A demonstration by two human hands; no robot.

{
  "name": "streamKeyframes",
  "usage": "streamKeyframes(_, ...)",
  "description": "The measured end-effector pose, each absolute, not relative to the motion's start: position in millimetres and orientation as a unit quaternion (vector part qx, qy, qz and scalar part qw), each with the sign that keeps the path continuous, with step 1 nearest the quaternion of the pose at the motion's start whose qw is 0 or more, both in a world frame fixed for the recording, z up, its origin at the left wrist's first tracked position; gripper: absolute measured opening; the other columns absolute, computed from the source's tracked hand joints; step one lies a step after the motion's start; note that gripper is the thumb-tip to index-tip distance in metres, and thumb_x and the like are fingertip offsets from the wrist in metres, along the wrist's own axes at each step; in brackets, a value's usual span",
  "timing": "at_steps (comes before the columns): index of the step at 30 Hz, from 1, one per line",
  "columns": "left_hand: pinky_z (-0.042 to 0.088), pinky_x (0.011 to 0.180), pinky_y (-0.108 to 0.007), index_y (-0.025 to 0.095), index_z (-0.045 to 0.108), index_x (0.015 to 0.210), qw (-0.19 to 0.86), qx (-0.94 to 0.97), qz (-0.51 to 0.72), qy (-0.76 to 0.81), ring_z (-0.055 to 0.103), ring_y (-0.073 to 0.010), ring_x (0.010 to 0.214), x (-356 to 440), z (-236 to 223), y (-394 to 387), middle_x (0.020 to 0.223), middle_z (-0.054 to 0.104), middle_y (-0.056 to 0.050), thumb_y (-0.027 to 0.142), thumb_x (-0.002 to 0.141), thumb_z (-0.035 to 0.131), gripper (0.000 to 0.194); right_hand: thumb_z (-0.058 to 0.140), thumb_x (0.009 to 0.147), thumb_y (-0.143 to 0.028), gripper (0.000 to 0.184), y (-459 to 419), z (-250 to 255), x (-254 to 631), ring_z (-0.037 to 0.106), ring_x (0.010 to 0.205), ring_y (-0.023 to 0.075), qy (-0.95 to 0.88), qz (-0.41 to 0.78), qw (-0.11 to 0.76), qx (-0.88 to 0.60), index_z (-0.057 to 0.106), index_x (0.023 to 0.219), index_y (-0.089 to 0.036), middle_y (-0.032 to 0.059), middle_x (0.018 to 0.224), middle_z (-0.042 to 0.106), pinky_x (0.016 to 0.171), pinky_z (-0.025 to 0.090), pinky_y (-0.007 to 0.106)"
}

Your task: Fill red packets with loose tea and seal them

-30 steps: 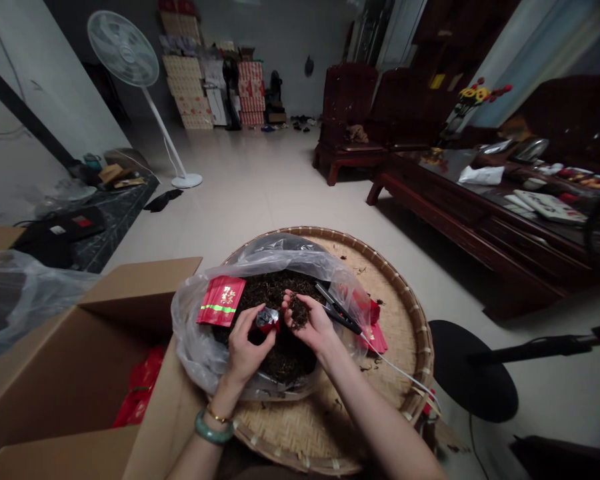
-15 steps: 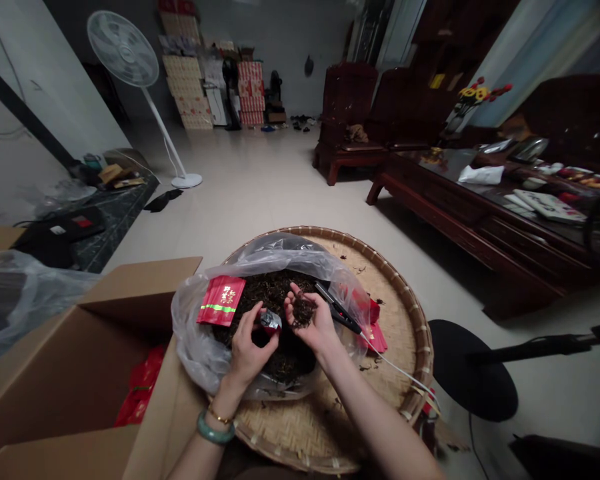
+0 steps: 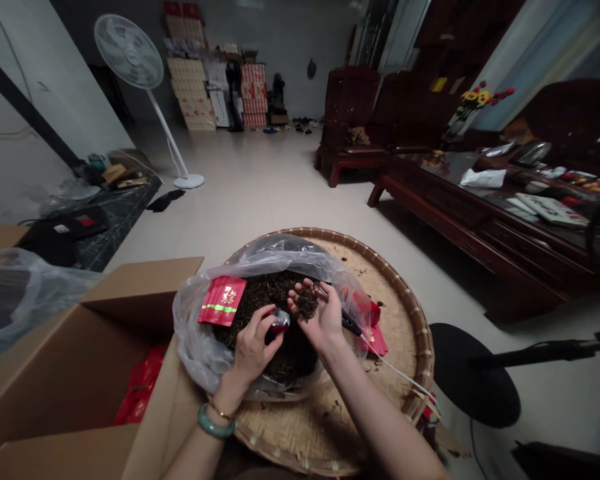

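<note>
Bag (image 3: 200, 360): leaves (image 3: 265, 290) contained; red packets (image 3: 223, 301) laid at ten o'clock.
Pouch (image 3: 281, 321): pinched by left hand (image 3: 254, 340) above leaves.
Clump (image 3: 307, 301): cupped in right hand's (image 3: 329, 323) curled fingers, pouch's two o'clock.
Carton (image 3: 147, 275): red packaging (image 3: 139, 390) held, bag's nine o'clock.

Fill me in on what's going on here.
A person is working over an open plastic bag of dark, dry-looking leaves, set on a round woven tray. The left hand pinches a small red-and-silver packet in its fingers. Close beside it, the right hand is cupped palm up with a clump of leaves in it. Flat red packets lie at the bag's left side, and an open cardboard box stands left of the tray.
</note>
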State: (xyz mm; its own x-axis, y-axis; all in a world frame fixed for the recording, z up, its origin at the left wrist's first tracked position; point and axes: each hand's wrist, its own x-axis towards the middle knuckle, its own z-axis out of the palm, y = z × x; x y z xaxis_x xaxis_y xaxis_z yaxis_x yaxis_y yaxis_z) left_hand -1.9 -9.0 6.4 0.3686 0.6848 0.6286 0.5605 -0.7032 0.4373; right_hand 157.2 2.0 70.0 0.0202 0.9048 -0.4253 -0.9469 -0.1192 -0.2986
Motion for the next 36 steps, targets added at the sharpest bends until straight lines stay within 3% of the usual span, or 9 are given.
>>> streamKeyframes(4,0.054,0.085,-0.035,0.02,0.048,0.107,0.08,0.822,0.416,0.382,0.062,-0.0212,0.101,-2,7,-7,0.113,0.059,-0.012,0.014,0.079,0.057,0.03,0.048,0.079,-0.015,0.012,2,71,157,0.065,0.068,0.0174,0.066,0.739,0.612,-0.275,0.06,0.083,-0.014,0.0061,0.071,0.067,0.065,0.056,0.033)
streamKeyframes(9,0.053,0.088,-0.037,0.019,0.047,0.11,0.084,0.815,0.42,0.391,0.061,-0.022,0.105,-5,3,-7,0.114,0.059,-0.012,0.015,0.079,0.057,0.033,0.048,0.085,-0.018,0.014,3,62,163,0.065,0.065,0.0139,0.116,0.79,0.556,-0.23,0.061,0.087,-0.011,0.0082,0.072,0.068,0.057,0.056,0.023)
streamKeyframes(15,0.053,0.088,-0.037,0.018,0.048,0.11,0.08,0.818,0.416,0.389,0.061,-0.0219,0.104,-5,4,-8,0.114,0.06,-0.012,0.016,0.079,0.058,0.033,0.047,0.085,-0.018,0.023,4,66,163,0.062,0.058,0.0114,0.181,0.742,0.596,-0.249,0.057,0.065,-0.016,0.0024,0.058,0.063,0.061,0.058,0.025)
streamKeyframes(24,0.053,0.09,-0.035,0.016,0.047,0.116,0.089,0.827,0.408,0.377,0.06,-0.0222,0.108,0,9,-7,0.119,0.06,-0.014,0.016,0.079,0.057,0.038,0.05,0.08,-0.019,0.014,1,83,145,0.065,0.068,0.0146,0.054,0.728,0.635,-0.252,0.06,0.071,-0.017,0.0027,0.067,0.066,0.068,0.056,0.03)
streamKeyframes(29,0.053,0.088,-0.034,0.017,0.049,0.113,0.086,0.835,0.402,0.366,0.059,-0.0223,0.11,0,8,-7,0.123,0.057,-0.014,0.015,0.08,0.055,0.033,0.052,0.078,-0.021,0.014,4,77,133,0.063,0.064,0.0136,-0.007,0.717,0.64,-0.277,0.061,0.069,-0.017,0.0007,0.066,0.066,0.069,0.053,0.029)
streamKeyframes(36,0.046,0.098,-0.045,0.017,0.056,0.103,0.025,0.869,0.369,0.328,0.045,-0.0282,0.123,-8,16,-2,0.133,0.045,-0.016,0.016,0.083,0.057,0.02,0.056,0.072,-0.024,0.012,7,75,132,0.061,0.064,0.0127,-0.093,0.661,0.675,-0.315,0.064,0.067,-0.017,-0.0004,0.067,0.065,0.067,0.05,0.026)
